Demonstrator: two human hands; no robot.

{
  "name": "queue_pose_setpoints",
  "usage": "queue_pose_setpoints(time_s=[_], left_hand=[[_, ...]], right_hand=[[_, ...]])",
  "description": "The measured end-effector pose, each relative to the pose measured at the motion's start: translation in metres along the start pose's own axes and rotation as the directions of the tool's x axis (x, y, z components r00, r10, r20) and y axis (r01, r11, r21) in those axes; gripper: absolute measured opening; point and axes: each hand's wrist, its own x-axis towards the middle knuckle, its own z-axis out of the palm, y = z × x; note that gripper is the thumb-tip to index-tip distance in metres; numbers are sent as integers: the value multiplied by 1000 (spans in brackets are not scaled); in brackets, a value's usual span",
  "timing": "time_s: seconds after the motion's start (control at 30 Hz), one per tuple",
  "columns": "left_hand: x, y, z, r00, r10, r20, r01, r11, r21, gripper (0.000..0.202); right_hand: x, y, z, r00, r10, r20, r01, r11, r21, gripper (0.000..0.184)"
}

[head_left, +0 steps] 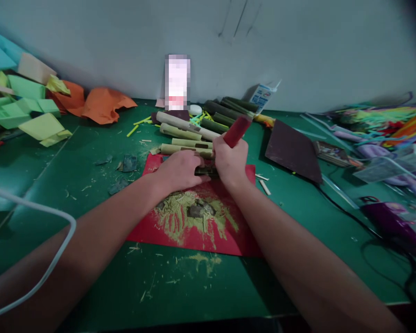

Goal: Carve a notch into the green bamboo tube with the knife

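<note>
My right hand (pixel 230 162) is closed in a fist round a red-handled tool (pixel 236 131), whose handle sticks up and away from me; its working end is hidden under the hand. My left hand (pixel 180 171) lies fingers-down on a small dark piece (pixel 205 171), pressing it against the red sheet (pixel 166 233). The two hands touch over that piece. Pale green shavings and dust (pixel 194 217) are heaped on the red sheet just in front of my wrists.
Several bamboo sections (pixel 185 134) lie behind the hands. A dark brown sheet (pixel 293 150) lies to the right, a purple device (pixel 391 222) with a black cable further right. Coloured paper (pixel 38 106) is piled at the left. A white cable (pixel 38 277) crosses my left forearm.
</note>
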Motion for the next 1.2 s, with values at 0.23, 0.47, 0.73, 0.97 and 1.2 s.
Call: queue_pose_setpoints(time_s=[0.23, 0.47, 0.73, 0.97, 1.2], left_hand=[[2, -2, -3, 1000, -6, 26, 8, 997, -72, 24], [4, -4, -4, 999, -27, 48, 26, 1000, 16, 36], [3, -2, -4, 999, -26, 30, 26, 1000, 16, 34], [4, -4, -2, 1000, -10, 26, 11, 999, -46, 29], [5, -6, -4, 999, -16, 36, 21, 992, -127, 24]], right_hand=[[0, 0, 2, 999, -10, 33, 10, 1000, 1, 25], [3, 3, 1, 998, 39, -50, -34, 995, 89, 24], [0, 1, 1, 1000, -3, -8, 3, 999, 34, 25], [-1, 0, 1, 999, -34, 22, 35, 999, -5, 26], [1, 1, 3, 997, 26, 68, -28, 999, 29, 27]])
